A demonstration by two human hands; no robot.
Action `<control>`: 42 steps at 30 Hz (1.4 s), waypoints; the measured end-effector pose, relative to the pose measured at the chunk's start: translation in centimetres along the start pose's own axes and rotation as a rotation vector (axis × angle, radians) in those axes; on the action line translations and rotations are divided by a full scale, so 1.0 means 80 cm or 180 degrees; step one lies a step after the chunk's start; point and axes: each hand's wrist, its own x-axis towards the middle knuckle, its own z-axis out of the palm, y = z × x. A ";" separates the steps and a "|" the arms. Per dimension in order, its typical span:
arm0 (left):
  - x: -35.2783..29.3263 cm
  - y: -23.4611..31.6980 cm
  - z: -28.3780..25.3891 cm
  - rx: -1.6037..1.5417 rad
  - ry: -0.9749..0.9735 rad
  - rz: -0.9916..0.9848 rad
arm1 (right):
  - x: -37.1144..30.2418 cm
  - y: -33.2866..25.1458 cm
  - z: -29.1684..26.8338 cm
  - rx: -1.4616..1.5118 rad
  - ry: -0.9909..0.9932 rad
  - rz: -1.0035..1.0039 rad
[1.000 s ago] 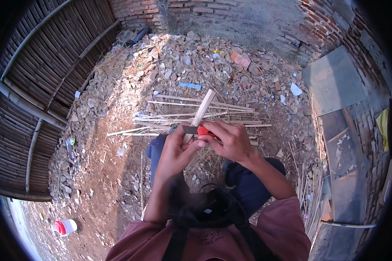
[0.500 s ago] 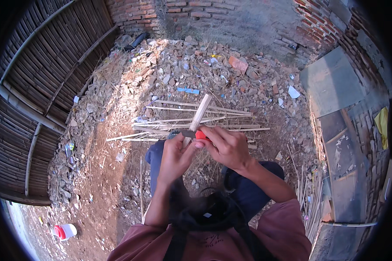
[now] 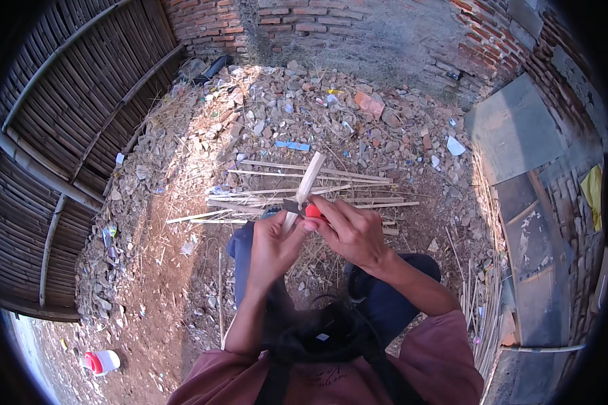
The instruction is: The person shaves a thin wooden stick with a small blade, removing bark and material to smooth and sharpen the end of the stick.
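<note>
A pale split piece of wood, perhaps bamboo (image 3: 309,178), slants up and away in front of me. My left hand (image 3: 271,244) is closed around its near end, thumb toward the right hand. In my right hand (image 3: 353,233) is a knife (image 3: 313,212) with a red handle, gripped by curled fingers. Its dark blade lies across the wood, touching it just beyond my left fingers. Both hands are close together, the left thumb meeting the right hand's fingertips. Below them, several thin pale strips (image 3: 250,200) lie spread on the ground.
Rubble and litter (image 3: 270,111) cover the ground up to a brick wall (image 3: 311,27). A woven bamboo wall (image 3: 54,88) stands at left. Grey boards (image 3: 513,128) lean at right, near long sticks (image 3: 483,317). A white container with a red lid (image 3: 103,362) is at lower left.
The wood's far end has shifted slightly nearer and to the left. The blade's angle on it has changed a little. Both hands keep their grip.
</note>
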 end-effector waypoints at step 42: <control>-0.001 0.015 -0.016 0.1224 -0.0304 0.0752 | 0.007 0.018 0.000 0.0652 -0.0071 -0.0319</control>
